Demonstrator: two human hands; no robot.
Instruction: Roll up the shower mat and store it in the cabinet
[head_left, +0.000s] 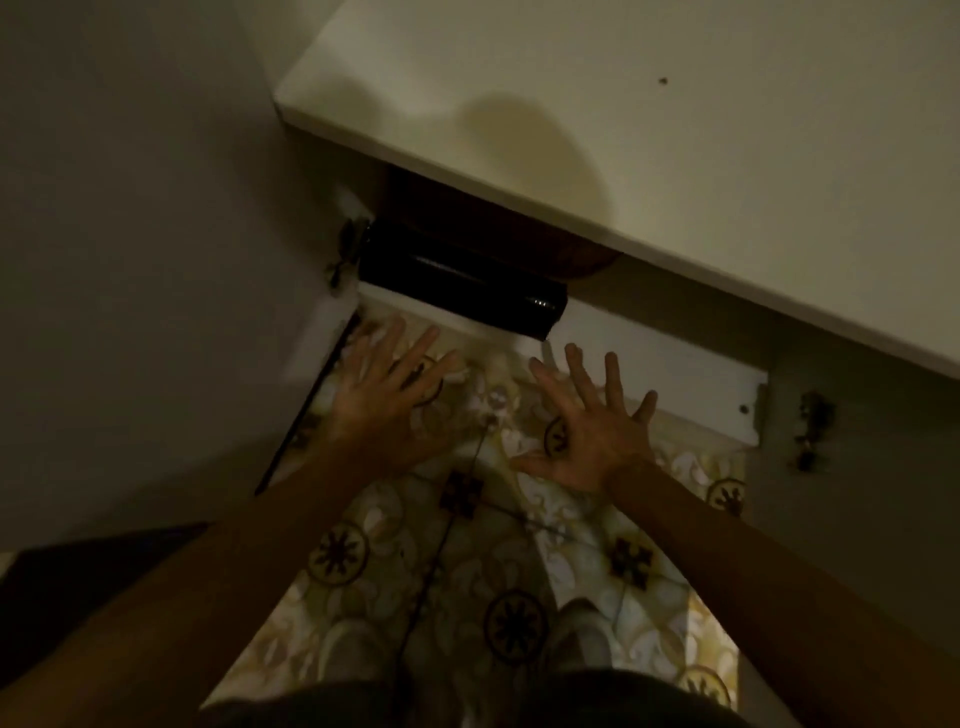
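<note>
The shower mat (457, 283) is a dark, glossy roll lying on the white bottom shelf (649, 353) of the open cabinet, under the countertop; its right end sticks out a little over the shelf edge. My left hand (387, 395) hovers just in front of the roll's left half, fingers spread, holding nothing. My right hand (592, 426) is a little below and right of the roll's right end, also spread and empty. Neither hand touches the mat.
The white countertop (649, 130) overhangs the cabinet. The left cabinet door (156, 260) stands open at my left, the right door (857, 467) open at my right, hinges visible. A brown rounded object (519, 234) sits behind the roll. Patterned floor tiles (467, 571) and my shoes lie below.
</note>
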